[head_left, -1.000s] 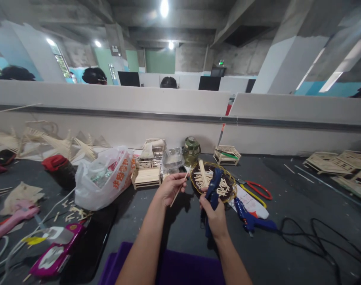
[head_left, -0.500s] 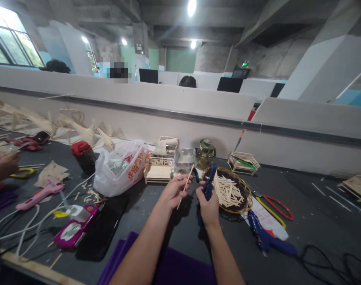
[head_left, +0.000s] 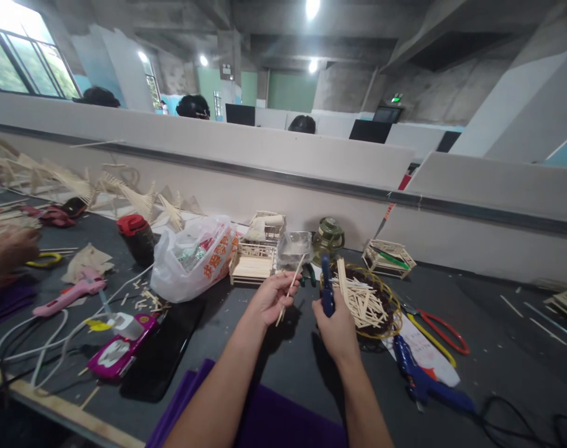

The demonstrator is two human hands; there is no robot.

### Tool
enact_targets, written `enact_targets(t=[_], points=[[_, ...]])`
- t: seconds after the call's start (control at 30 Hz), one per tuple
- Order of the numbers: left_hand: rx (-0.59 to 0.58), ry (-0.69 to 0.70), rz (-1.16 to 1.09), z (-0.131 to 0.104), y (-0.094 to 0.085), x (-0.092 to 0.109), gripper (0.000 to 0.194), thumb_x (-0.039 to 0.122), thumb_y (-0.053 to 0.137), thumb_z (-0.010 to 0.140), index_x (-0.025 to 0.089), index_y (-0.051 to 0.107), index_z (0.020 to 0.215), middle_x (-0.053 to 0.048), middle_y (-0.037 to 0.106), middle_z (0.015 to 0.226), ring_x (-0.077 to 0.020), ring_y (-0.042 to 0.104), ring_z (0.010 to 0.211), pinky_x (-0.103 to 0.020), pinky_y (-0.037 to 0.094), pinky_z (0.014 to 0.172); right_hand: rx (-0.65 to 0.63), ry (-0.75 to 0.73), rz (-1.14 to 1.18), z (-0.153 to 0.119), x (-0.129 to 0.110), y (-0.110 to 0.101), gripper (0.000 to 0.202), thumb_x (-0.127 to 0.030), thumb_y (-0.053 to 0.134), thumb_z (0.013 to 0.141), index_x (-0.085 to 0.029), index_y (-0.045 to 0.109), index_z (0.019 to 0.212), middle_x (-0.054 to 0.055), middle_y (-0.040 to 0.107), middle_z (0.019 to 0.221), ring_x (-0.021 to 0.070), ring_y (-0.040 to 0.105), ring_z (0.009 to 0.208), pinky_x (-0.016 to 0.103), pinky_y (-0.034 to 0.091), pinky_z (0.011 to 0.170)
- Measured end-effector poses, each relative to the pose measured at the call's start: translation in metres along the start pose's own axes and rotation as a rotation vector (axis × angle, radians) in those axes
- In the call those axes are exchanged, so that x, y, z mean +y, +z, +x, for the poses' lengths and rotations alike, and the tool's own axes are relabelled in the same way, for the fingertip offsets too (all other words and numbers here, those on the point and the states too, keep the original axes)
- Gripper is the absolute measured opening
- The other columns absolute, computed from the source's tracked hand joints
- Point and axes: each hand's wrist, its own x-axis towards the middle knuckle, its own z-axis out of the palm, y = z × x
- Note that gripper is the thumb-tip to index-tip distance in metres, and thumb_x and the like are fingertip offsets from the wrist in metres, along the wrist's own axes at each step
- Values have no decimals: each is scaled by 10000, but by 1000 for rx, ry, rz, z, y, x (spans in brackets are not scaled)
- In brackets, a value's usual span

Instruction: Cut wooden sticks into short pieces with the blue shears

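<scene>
Between its thumb and fingers, my left hand (head_left: pixel 272 300) pinches a thin wooden stick (head_left: pixel 298 274), held at a slant above the dark table (head_left: pixel 283 354). My right hand (head_left: pixel 337 326) is closed around a dark blue hand tool (head_left: pixel 328 289) pointing up and away; its exact kind is not clear. The tool and the stick are apart. Just beyond my right hand is a woven basket (head_left: pixel 398 314) full of short wooden sticks (head_left: pixel 365 305). A small wooden bench model (head_left: pixel 253 269) stands past my left hand.
Left are a plastic bag (head_left: pixel 194 261), a red-lidded bottle (head_left: pixel 136 239), a phone (head_left: pixel 162 358), a power strip (head_left: pixel 119 351) with cords, and a pink glue gun (head_left: pixel 71 295). Another person's hand (head_left: pixel 12 249) is far left. Right lie red-and-yellow-handled pliers (head_left: pixel 444 336) and a blue glue gun (head_left: pixel 418 376).
My right hand has shifted slightly right with the blue tool, away from the stick. My left hand keeps its pinch on the stick. The whole view has shifted a little.
</scene>
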Motion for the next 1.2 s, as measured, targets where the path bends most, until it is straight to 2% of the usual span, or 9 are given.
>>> enact_targets(t=[0.07, 0.17, 0.37, 0.77, 1.03, 1.2], points=[[-11, 20, 19, -1, -1, 1, 185, 102, 692, 706, 67, 651, 883, -22, 544, 705, -23, 448, 499, -94, 256, 347, -38, 16, -147, -3, -6, -5, 411, -379, 505, 781, -196, 549, 1146, 74, 654, 969, 229, 605, 838, 319, 429, 724], [-20, 39, 50, -1, -2, 1, 204, 121, 715, 697, 72, 653, 885, -14, 542, 687, -25, 457, 501, -96, 252, 355, -74, 11, -239, -7, -14, -9, 424, -352, 502, 782, -205, 531, 1179, 81, 648, 1026, 235, 612, 872, 314, 430, 724], [29, 27, 106, -1, -1, 2, 264, 162, 752, 675, 90, 658, 911, 2, 541, 678, -31, 477, 497, -107, 261, 360, -110, 43, -212, -6, -13, -9, 387, -360, 486, 792, -205, 535, 1144, 68, 658, 956, 231, 619, 830, 313, 441, 718], [-7, 41, 77, 0, -4, 3, 267, 149, 746, 687, 79, 654, 928, -6, 544, 703, -19, 450, 492, -100, 243, 351, -166, 75, -204, -5, -11, -3, 400, -363, 484, 804, -186, 530, 1159, 88, 651, 1009, 235, 622, 862, 314, 443, 728], [-2, 55, 85, -1, -3, 5, 250, 168, 736, 702, 78, 658, 923, -11, 558, 689, -24, 458, 499, -103, 238, 355, -174, 22, -278, -7, -9, -3, 364, -321, 520, 794, -197, 541, 1135, 92, 667, 1004, 244, 636, 873, 305, 429, 698], [33, 92, 134, -1, -1, 5, 245, 198, 777, 654, 95, 651, 838, -12, 587, 687, -33, 481, 503, -116, 268, 372, -191, -18, -277, -8, -6, 1, 355, -305, 561, 775, -201, 551, 1114, 86, 678, 987, 245, 640, 882, 298, 422, 692]])
